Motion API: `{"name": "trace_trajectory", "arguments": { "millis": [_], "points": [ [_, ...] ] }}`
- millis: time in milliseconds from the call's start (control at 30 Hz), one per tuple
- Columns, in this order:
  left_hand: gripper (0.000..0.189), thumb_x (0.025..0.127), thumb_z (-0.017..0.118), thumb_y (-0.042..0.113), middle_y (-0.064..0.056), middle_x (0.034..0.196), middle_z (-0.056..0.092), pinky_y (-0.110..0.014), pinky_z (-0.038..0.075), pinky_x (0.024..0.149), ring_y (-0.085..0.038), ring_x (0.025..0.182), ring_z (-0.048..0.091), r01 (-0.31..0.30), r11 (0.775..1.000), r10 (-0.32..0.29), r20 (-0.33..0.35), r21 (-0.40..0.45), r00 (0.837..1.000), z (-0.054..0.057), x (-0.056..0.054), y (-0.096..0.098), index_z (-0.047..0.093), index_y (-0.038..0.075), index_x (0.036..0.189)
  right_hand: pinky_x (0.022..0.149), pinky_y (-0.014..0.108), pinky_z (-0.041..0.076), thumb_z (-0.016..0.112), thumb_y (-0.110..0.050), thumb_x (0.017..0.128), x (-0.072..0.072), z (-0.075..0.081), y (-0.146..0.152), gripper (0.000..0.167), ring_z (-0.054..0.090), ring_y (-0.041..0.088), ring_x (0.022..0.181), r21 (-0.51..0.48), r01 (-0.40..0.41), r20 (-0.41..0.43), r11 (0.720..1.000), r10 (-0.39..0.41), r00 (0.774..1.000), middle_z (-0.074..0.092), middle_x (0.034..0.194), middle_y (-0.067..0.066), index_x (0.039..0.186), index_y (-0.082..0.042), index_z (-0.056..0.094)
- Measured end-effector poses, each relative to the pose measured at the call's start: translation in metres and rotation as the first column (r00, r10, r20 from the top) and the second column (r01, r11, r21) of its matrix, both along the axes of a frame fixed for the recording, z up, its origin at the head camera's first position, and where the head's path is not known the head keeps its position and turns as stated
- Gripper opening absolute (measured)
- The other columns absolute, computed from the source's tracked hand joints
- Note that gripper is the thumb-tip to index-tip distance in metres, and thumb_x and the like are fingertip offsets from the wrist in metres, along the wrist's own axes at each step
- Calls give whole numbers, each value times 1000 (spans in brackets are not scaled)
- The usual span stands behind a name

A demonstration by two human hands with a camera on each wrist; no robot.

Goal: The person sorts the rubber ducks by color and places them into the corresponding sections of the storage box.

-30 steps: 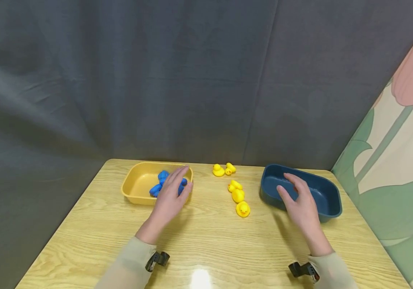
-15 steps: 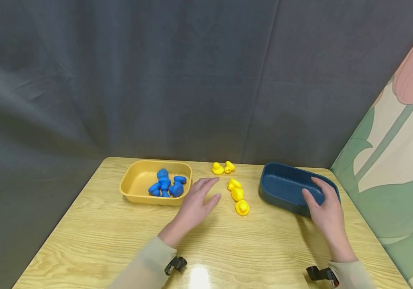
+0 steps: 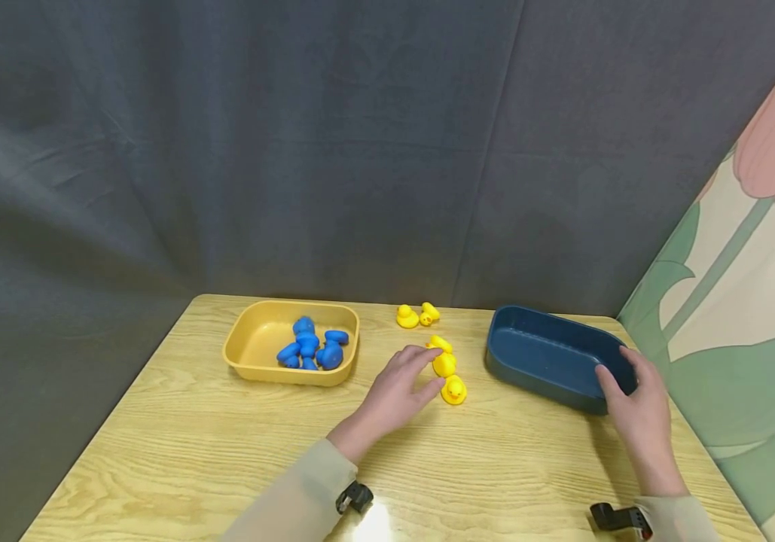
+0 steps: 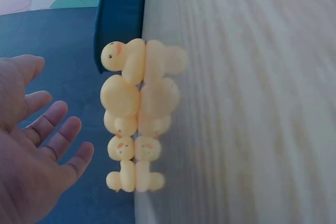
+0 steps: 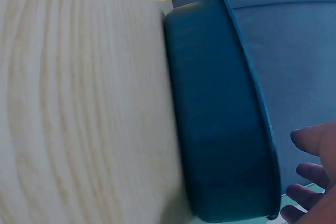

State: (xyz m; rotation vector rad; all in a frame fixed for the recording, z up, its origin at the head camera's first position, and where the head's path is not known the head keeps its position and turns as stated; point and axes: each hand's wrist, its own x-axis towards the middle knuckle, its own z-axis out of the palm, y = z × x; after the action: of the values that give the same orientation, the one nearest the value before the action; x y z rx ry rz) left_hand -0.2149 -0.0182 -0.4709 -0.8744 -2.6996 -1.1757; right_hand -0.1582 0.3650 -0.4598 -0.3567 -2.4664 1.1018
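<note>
My left hand (image 3: pixel 397 391), fingers spread and relaxed, hovers beside a short row of yellow rubber ducks at mid-table. Its thumb points toward the front duck (image 3: pixel 454 391), and its fingertips overlap the middle duck (image 3: pixel 444 365) in the head view. From the left wrist, the hand (image 4: pixel 31 150) holds nothing, and the ducks (image 4: pixel 121 94) stand apart from its fingers. My right hand (image 3: pixel 641 418) hangs loosely over the right end of a dark blue bin (image 3: pixel 543 384). In the right wrist view its fingers are just above the bin's rim (image 5: pixel 268 140), with nothing held.
A yellow bin (image 3: pixel 279 375) at the left holds several blue rubber ducks (image 3: pixel 307 345). Two more yellow ducks (image 3: pixel 407 317) sit near the table's back edge. A grey curtain (image 3: pixel 360 150) hangs behind the wooden table (image 3: pixel 177 452); a patterned cloth (image 3: pixel 753 339) borders the right.
My left hand has moved right, from over the yellow bin to the yellow ducks. My right hand has shifted right, from the dark blue bin's middle to its right end.
</note>
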Motion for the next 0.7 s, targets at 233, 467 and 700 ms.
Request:
{"name": "trace_trajectory", "arguments": {
  "millis": [233,467,700],
  "points": [
    [52,109,73,28,-5,151,61,-43,51,114,-25,137,58,36,999,-35,19,-25,999,-4,-1,13,61,14,158,132,65,17,62,-21,113,-3,-12,8,73,18,55,162,-50,28,42,998,-26,999,22,174,38,169,11,26],
    [53,109,73,31,-4,151,61,-40,50,115,-25,136,58,67,995,-65,33,-67,997,-7,-2,22,61,16,159,135,57,9,60,-26,114,-8,-19,13,84,7,49,166,-157,41,118,987,-23,993,9,178,34,172,9,12],
    [52,109,74,32,-4,152,61,-39,49,115,-25,137,58,78,992,-73,53,-96,996,-11,-2,27,63,16,157,136,52,4,57,-32,115,-11,-23,13,87,1,42,168,-253,72,180,965,-26,983,0,182,26,176,0,4]
  ]
}}
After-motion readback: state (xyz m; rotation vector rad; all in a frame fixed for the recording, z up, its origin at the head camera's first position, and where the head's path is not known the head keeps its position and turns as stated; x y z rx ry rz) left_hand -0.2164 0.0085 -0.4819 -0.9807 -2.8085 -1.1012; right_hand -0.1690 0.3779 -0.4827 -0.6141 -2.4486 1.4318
